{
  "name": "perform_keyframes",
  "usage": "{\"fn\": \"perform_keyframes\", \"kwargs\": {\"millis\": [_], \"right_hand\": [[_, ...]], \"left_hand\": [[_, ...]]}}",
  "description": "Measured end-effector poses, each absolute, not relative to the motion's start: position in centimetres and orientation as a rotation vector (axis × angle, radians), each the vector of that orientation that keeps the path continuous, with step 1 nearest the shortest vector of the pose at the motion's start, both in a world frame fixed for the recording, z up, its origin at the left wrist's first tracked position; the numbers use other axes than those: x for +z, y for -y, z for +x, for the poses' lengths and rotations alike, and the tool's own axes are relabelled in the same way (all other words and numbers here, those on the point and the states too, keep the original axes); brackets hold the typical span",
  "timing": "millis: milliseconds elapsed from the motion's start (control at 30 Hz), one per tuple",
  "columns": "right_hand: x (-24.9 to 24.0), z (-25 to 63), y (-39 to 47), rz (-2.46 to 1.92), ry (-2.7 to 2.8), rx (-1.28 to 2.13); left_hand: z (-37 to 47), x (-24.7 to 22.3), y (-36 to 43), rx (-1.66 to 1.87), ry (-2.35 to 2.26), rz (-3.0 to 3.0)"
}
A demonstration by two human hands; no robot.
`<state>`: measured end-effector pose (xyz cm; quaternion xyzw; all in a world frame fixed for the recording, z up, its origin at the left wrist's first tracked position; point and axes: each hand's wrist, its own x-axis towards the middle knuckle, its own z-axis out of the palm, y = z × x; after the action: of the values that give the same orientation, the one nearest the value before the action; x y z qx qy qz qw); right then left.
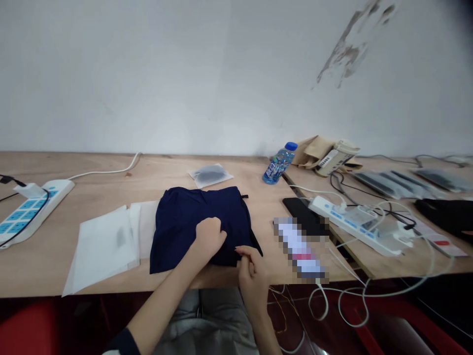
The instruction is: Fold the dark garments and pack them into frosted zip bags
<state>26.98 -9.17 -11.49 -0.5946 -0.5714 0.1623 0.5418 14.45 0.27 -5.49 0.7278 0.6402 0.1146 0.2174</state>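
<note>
A folded navy cloth item [185, 217] lies on the table in front of me, with a small black tab at its upper right corner and a dark strip along its right side. My left hand [210, 236] is closed in a fist and rests on the middle of the cloth; its fingertips are hidden. By the lower right edge of the cloth, my right hand [253, 268] has its fingers curled, the index fingertip at the fabric. Whether anything is pinched there I cannot tell. Translucent plastic bags [105, 246] lie flat to the left, partly under the cloth.
Behind the cloth lies a small clear packet [211, 175]. A blue-capped bottle [280, 164] leans at the back. To the right are a blurred-out phone [301, 250], a black flat object [305, 215] and a power strip [354, 224] with tangled cables. Another power strip [35, 209] lies left.
</note>
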Motion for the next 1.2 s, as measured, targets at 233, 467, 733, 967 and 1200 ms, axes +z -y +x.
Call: {"fn": "perform_keyframes", "kwargs": {"millis": [233, 467, 733, 967, 1200], "right_hand": [[-10.4, 25.2, 8.9, -1.3, 1.544, 0.553], [-10.5, 20.4, 9.1, -1.122, 2.028, 0.552], [-11.1, 17.6, 8.7, -1.037, 2.204, 0.494], [-11.5, 17.3, 8.0, -1.062, 2.163, 0.539], [-11.7, 18.2, 4.9, -1.479, 1.618, 0.568]], "left_hand": [[7.0, -6.0, -0.9, 0.575, -1.473, 1.799], [0.2, -7.3, 0.7, 0.818, -1.544, 1.456], [-3.3, -8.4, 2.8, 0.929, -1.689, 1.378], [-1.3, -8.4, 3.9, 0.787, -2.265, 1.572], [0.4, -10.8, 4.7, 0.729, -2.397, 1.661]]}}
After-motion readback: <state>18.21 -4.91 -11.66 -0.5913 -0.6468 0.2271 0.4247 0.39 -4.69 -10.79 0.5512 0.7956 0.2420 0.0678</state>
